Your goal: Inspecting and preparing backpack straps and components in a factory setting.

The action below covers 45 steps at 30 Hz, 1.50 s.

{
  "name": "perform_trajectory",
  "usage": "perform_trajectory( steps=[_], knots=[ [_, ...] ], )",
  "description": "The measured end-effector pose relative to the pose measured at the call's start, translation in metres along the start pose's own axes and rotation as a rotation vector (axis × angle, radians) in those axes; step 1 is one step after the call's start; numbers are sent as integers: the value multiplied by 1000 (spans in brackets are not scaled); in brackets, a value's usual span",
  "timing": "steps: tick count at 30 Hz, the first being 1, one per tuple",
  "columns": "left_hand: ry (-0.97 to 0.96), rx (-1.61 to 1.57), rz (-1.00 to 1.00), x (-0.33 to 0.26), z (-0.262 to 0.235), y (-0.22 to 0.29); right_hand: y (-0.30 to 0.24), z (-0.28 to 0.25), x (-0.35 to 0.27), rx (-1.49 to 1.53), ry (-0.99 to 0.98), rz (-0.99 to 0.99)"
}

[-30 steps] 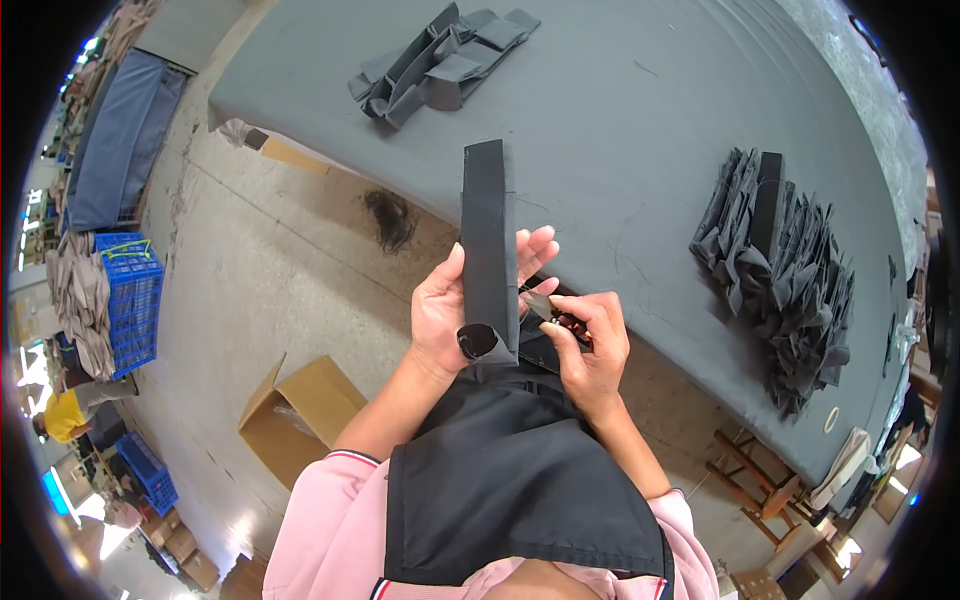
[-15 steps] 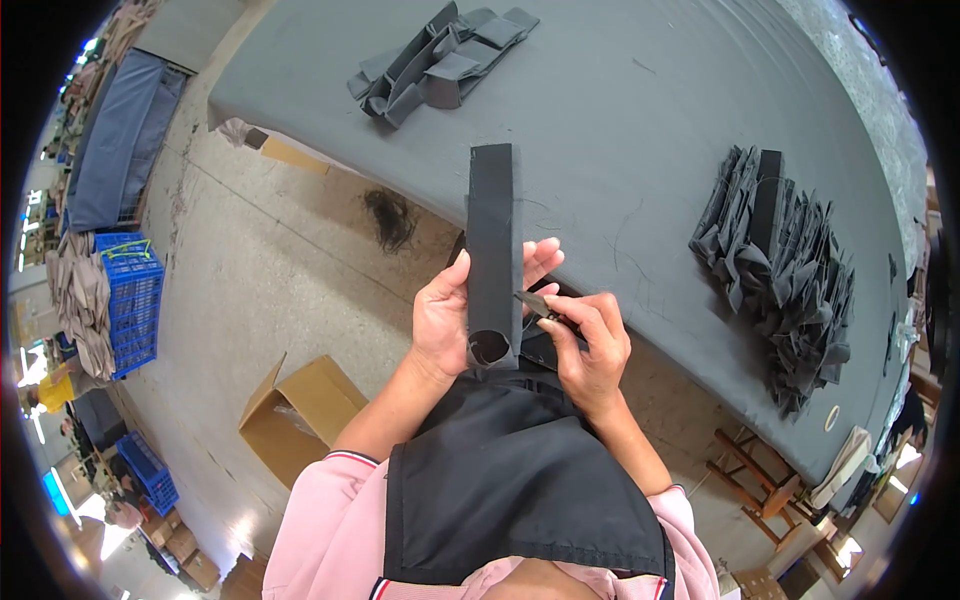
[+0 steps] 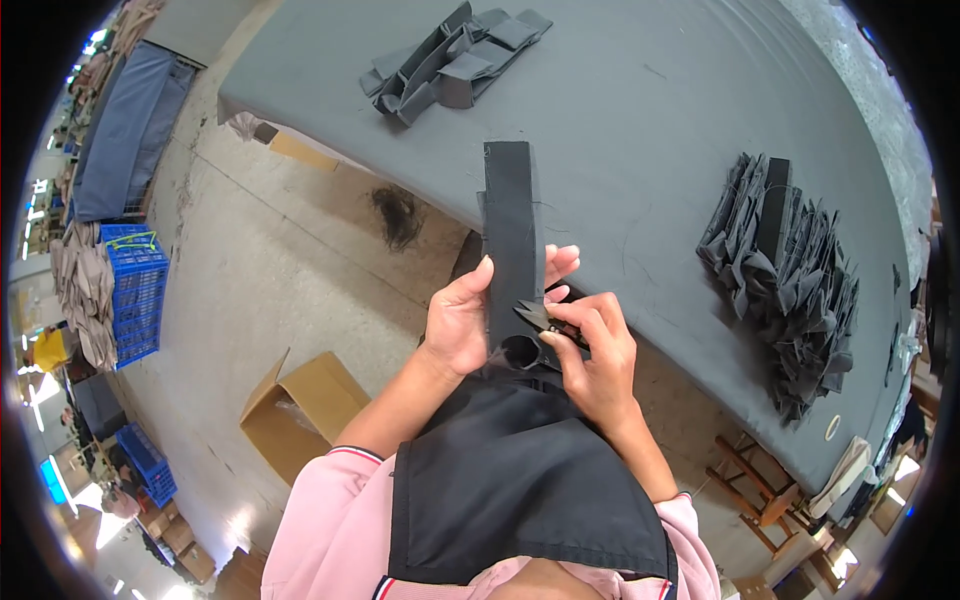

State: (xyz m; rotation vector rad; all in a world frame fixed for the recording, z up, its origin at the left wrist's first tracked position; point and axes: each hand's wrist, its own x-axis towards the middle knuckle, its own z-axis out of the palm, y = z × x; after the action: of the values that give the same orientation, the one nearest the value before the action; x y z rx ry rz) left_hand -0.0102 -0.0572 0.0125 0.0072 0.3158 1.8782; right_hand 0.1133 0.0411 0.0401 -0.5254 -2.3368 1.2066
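My left hand holds a long black fabric strip upright by its lower part; the strip's top end reaches over the grey table edge. A round hole shows near the strip's bottom. My right hand grips small thread snips, their blades touching the strip's right edge just above the hole. Both hands are close together in front of my black apron.
A wide grey table spreads ahead. On it lie a pile of dark grey folded pieces at the far side and a larger stack of black pieces on the right. A cardboard box and blue crates stand on the floor at left.
The strip has shifted slightly and stands a bit more upright. My right hand has brought the snips in against the strip's edge.
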Motion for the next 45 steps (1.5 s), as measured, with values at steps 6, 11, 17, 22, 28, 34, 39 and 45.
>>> perform_trajectory(
  steps=[6,11,17,22,28,34,39,45],
  knots=[
    [-8,-8,-34,0,0,-3,0,6,3,7,4,-24],
    [24,72,-21,-1,-2,-5,1,10,1,-83,34,-96],
    [15,8,-21,-2,-6,-5,5,7,-3,15,141,-58],
    [19,92,9,0,-6,3,11,-2,-5,740,-8,545],
    [68,28,-6,0,-1,1,23,16,5,740,-95,512],
    [251,119,-190,-5,-25,12,21,13,5,611,-121,331],
    [221,49,-171,0,-19,3,5,2,3,562,-60,178],
    [186,-127,-243,2,-22,-2,8,15,-1,446,63,138]
  ],
)
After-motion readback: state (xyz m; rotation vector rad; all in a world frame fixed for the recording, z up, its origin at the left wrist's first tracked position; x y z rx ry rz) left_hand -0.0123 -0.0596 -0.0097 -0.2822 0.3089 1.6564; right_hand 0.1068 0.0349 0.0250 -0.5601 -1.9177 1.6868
